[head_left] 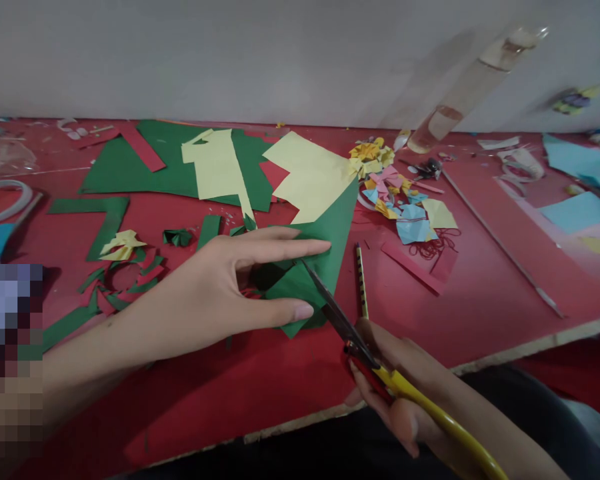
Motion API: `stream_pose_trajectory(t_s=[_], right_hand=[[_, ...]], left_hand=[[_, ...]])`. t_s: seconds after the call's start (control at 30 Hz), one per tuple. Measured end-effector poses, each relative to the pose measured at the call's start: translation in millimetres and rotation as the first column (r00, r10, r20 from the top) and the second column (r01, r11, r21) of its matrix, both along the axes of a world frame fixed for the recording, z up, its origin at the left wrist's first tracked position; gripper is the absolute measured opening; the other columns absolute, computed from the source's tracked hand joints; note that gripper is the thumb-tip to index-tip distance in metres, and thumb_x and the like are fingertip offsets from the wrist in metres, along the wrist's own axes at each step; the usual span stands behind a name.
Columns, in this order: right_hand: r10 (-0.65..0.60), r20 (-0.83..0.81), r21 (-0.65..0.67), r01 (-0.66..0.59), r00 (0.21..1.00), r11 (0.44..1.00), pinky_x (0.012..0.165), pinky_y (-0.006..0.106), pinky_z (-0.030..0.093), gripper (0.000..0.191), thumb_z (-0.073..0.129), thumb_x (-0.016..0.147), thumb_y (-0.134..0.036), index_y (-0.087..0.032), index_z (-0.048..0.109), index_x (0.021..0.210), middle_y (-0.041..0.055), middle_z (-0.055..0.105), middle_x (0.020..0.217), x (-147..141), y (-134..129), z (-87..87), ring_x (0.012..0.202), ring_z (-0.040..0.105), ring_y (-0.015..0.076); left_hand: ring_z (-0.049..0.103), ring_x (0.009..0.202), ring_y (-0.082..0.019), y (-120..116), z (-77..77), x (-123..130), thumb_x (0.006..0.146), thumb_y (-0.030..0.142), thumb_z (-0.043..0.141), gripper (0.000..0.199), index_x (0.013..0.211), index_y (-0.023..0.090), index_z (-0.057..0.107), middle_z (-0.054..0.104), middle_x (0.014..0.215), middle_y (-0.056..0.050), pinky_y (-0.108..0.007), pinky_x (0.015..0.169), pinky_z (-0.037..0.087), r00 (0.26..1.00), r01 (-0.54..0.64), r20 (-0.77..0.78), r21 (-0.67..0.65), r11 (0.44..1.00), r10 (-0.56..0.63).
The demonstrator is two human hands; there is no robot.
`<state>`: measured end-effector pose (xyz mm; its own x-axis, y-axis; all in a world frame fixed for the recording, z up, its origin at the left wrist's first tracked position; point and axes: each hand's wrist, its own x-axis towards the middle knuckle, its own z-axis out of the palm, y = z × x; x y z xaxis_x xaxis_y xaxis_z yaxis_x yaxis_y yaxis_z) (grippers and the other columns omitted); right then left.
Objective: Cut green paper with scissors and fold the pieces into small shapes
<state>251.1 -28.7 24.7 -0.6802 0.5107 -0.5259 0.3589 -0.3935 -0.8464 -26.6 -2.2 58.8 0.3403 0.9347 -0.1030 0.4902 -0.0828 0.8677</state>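
My left hand [220, 287] holds a sheet of green paper [339, 230] just above the red table, index finger stretched along it and thumb on its near part. My right hand [400, 387] grips yellow-handled scissors [345, 327], pointing up and left. Their dark blade tips lie at the green paper, between my left thumb and index finger. Part of the paper is hidden under my left hand. Beyond it lie a cut pale yellow paper [313, 177] and a larger green sheet [155, 163]. A striped pencil [361, 280] is near my right hand.
Left of my hand lies a red and green folded-paper ring [123, 277]. Small folded paper pieces [387, 187] sit at the back right, near a clear bottle [475, 87] leaning on the wall. A tape roll [5, 203] is at far left. The table edge [525, 347] runs nearest me.
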Motion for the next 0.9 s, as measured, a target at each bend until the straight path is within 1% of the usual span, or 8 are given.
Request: stream_pose_trajectory(t_s=[0.2,0.33,0.53,0.73,0.9], right_hand=[[0.008,0.028,-0.004,-0.007,1.000,1.000,0.042,0.022,0.035,0.059,0.071,0.076,-0.073,-0.020,0.054,0.095,-0.0038,0.054,0.067,-1.4,1.1,4.3,0.048,0.049,0.0087],[0.009,0.028,0.017,-0.009,1.000,1.000,0.040,0.020,0.033,0.060,0.073,0.074,-0.074,-0.021,0.051,0.094,-0.0053,0.052,0.065,-3.8,1.5,6.9,0.046,0.047,0.0070],[0.030,0.031,0.032,-0.031,0.999,0.999,0.039,0.020,0.031,0.059,0.068,0.076,-0.076,-0.022,0.049,0.093,-0.0059,0.050,0.063,-4.8,2.7,9.0,0.044,0.045,0.0063],[0.046,0.047,0.040,-0.048,0.998,0.998,0.039,0.020,0.028,0.059,0.065,0.078,-0.077,-0.022,0.047,0.092,-0.0067,0.049,0.062,-4.3,1.9,9.0,0.043,0.044,0.0059],[0.053,0.062,0.055,-0.056,0.997,0.997,0.040,0.020,0.029,0.058,0.065,0.079,-0.077,-0.023,0.046,0.088,-0.0075,0.048,0.059,-4.4,0.7,7.8,0.044,0.044,0.0059]], left_hand=[[0.047,0.143,-0.032,-0.5,-0.2,-0.3,0.079,0.051,0.079,0.056,0.132,0.050,0.062,0.058,0.148,0.004,-0.025,0.074,0.061,1.000,0.006,-0.006,-0.005,1.000,-0.006],[0.047,0.143,-0.032,-0.9,-2.1,-1.2,0.080,0.051,0.079,0.056,0.133,0.050,0.062,0.059,0.146,0.004,-0.027,0.078,0.061,1.000,0.010,0.009,0.000,1.000,-0.010],[0.046,0.144,-0.031,-0.6,-5.6,-2.4,0.080,0.051,0.079,0.055,0.132,0.051,0.062,0.059,0.146,0.006,-0.027,0.083,0.061,1.000,0.007,0.017,0.021,1.000,-0.008],[0.048,0.142,-0.031,-1.9,-4.9,-1.4,0.079,0.051,0.080,0.054,0.130,0.053,0.063,0.058,0.148,0.007,-0.028,0.083,0.062,1.000,-0.008,0.028,0.007,1.000,0.008],[0.050,0.141,-0.031,-2.3,-4.7,-0.9,0.079,0.051,0.080,0.054,0.130,0.052,0.063,0.058,0.147,0.006,-0.031,0.089,0.061,0.999,-0.017,0.029,-0.003,1.000,0.017]])
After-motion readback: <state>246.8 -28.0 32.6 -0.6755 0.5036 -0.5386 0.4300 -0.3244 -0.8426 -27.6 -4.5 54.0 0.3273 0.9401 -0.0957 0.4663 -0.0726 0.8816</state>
